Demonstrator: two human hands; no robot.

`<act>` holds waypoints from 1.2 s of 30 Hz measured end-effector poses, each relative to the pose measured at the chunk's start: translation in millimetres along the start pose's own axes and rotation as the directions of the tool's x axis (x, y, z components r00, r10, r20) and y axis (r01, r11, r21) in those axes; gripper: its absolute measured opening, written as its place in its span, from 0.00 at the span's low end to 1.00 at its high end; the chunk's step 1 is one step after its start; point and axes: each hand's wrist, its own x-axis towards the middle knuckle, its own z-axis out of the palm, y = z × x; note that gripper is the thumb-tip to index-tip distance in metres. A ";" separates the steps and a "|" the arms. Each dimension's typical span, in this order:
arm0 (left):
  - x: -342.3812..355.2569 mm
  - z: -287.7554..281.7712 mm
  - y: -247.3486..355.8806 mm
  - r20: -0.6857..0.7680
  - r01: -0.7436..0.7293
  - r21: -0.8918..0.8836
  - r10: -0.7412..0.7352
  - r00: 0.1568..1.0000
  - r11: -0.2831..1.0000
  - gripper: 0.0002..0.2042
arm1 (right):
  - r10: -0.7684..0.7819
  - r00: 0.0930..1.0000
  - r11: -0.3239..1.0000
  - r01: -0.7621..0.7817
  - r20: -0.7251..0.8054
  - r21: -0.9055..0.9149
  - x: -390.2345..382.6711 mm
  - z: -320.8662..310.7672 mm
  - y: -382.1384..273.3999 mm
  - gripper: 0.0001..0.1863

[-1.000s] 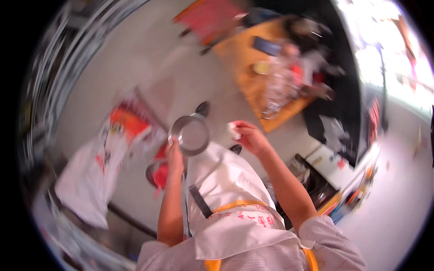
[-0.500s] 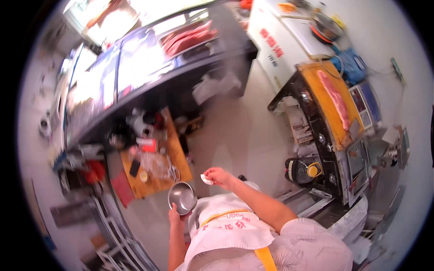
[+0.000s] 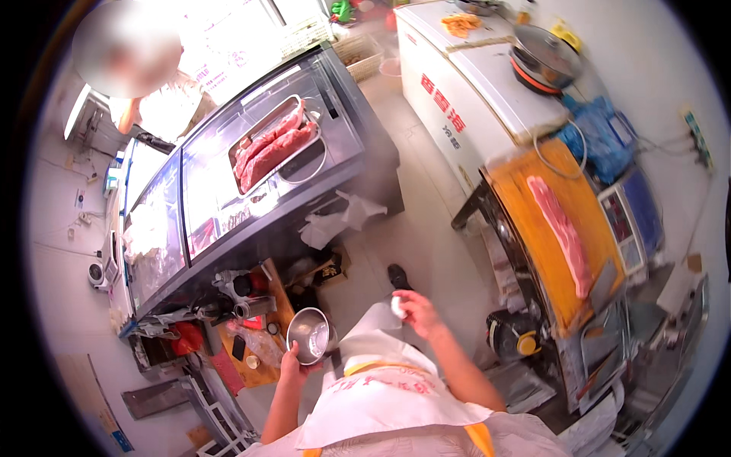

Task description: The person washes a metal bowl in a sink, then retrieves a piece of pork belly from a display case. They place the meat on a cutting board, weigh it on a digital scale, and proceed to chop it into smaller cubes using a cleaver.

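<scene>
A round stainless steel bowl (image 3: pixel 303 326) hangs in front of my body at the left, its open side up. My left hand (image 3: pixel 291 367) grips its near edge, thumb at the rim. To the right of the bowl and apart from it, my right hand (image 3: pixel 421 314) is closed on a small white thing (image 3: pixel 397 308), perhaps a crumpled wipe; its kind is too small to make out. Below my hands is my white apron (image 3: pixel 388 392) with a yellow band.
Ahead stands a glass display counter (image 3: pixel 221 129) bearing a tray of red meat (image 3: pixel 270 158). A low wooden table (image 3: pixel 282 301) is left of the bowl. Rightward are a chopping board (image 3: pixel 514 194) with a meat strip (image 3: pixel 560 232), and a white chest freezer (image 3: pixel 426 84). Another person (image 3: pixel 169 107) is behind the counter.
My body has moved forward and my view has shifted; the counter and meat tray show more fully. My right hand is farther from the bowl, the white thing still in it. The left still holds the bowl.
</scene>
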 end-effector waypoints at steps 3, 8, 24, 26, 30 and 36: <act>26.7 31.7 31.4 0.071 -0.102 -0.084 0.108 0.992 0.991 0.26 | -0.167 0.984 0.984 0.170 0.056 -0.055 31.9 15.6 -123.4 0.15; 9.7 180.8 164.5 0.212 -0.170 -0.177 0.206 0.955 0.969 0.28 | -0.558 0.830 0.811 0.538 -0.027 -0.231 126.6 66.2 -330.9 0.09; -8.9 461.2 339.4 -0.290 -0.333 -0.583 0.192 0.937 0.741 0.25 | -0.794 0.117 -0.474 0.495 0.596 -0.728 691.3 222.4 -753.8 0.14; -12.5 489.9 379.9 -0.286 -0.070 -0.688 -0.181 0.941 0.722 0.31 | -0.790 0.328 -0.445 0.273 0.517 -0.853 750.6 204.1 -789.9 0.20; 10.5 537.8 415.4 -0.353 -0.307 -0.455 0.147 0.924 0.836 0.25 | -0.762 0.491 -0.323 0.275 0.422 -0.905 805.3 175.1 -768.5 0.17; 64.7 545.4 460.3 -0.405 -0.371 -0.268 0.246 0.881 0.889 0.21 | -0.533 0.843 0.491 0.244 -0.068 -0.836 665.9 127.3 -591.5 0.10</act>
